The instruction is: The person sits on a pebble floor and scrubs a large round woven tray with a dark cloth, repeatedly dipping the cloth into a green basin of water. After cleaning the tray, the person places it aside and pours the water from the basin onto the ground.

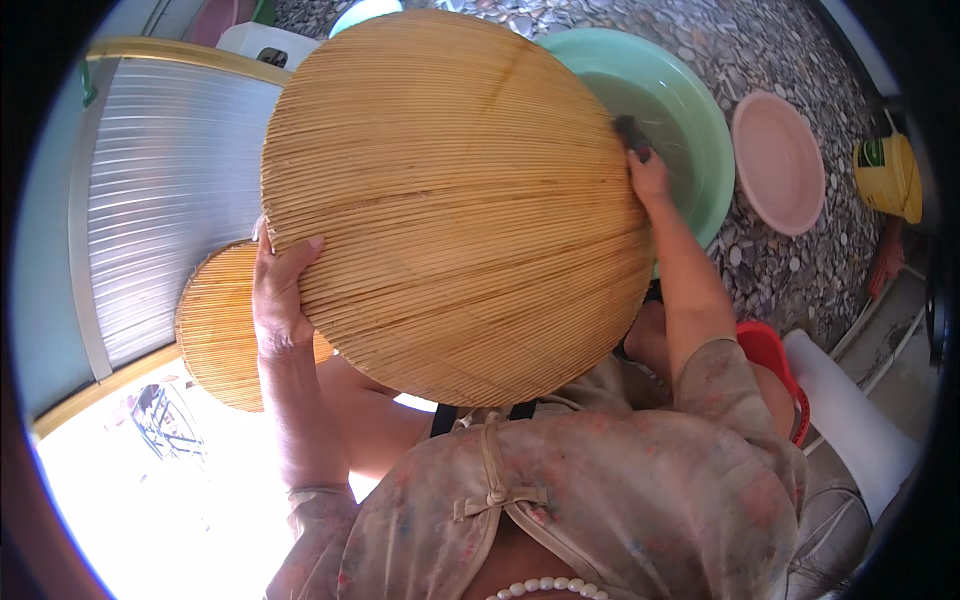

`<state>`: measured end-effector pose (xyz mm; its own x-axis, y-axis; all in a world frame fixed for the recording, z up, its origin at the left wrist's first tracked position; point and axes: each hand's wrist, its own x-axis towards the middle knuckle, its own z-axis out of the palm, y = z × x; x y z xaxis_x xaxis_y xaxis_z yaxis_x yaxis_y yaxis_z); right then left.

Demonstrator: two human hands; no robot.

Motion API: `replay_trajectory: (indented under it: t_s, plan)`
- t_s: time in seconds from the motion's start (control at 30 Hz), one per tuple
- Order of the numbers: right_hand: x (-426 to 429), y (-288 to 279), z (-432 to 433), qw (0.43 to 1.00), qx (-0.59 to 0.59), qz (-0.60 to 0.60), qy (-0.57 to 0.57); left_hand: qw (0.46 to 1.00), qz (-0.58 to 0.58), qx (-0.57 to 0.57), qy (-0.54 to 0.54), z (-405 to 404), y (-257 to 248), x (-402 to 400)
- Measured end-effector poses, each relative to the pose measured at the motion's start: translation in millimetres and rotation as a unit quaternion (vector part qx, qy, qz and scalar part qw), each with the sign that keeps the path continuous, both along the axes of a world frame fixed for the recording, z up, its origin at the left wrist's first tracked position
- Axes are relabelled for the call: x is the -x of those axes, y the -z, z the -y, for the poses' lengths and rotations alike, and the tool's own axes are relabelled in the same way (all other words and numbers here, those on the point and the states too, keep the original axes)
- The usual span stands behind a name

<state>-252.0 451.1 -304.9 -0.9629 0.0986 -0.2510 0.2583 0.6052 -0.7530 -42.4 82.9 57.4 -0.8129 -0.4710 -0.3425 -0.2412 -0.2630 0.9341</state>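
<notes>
A large round mat of thin bamboo or reed strips (465, 210) fills the middle of the head view, raised in front of my body. My left hand (283, 289) grips its left edge, thumb on the face turned to me. At the right edge, my right hand (646, 176) holds a dark brush (632, 136), its far end close to the rim; part of the hand is hidden by the mat. Behind that edge stands a green plastic basin (709, 135) with cloudy water in it. A smaller round mat of strips (225, 322) lies lower left, partly behind my left forearm.
A pink basin (780, 165) and a yellow bucket (885, 180) stand on pebble-patterned ground at the right. A red plastic object (765, 349) is beside my right leg. On the left is a ribbed translucent panel (180, 172) with yellow edges; a white container (259, 41) sits above it.
</notes>
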Motion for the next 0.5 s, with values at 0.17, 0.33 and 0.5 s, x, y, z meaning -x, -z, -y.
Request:
replay_trajectory:
  t_s: [0.17, 0.33, 0.5]
  plan:
    - [-8, 42, -47, 0.987, 0.016, 0.026, 0.156, 1.0, -0.002, -0.006, -0.018, 15, -5, -16]
    - [-30, 41, -41, 0.987, -0.105, 0.074, 0.101, 0.992, -0.055, 0.108, -0.039, 18, -19, -25]
    - [-36, -1, -27, 0.887, 0.376, 0.141, 0.228, 0.99, -0.039, 0.131, -0.039, 20, -8, -17]
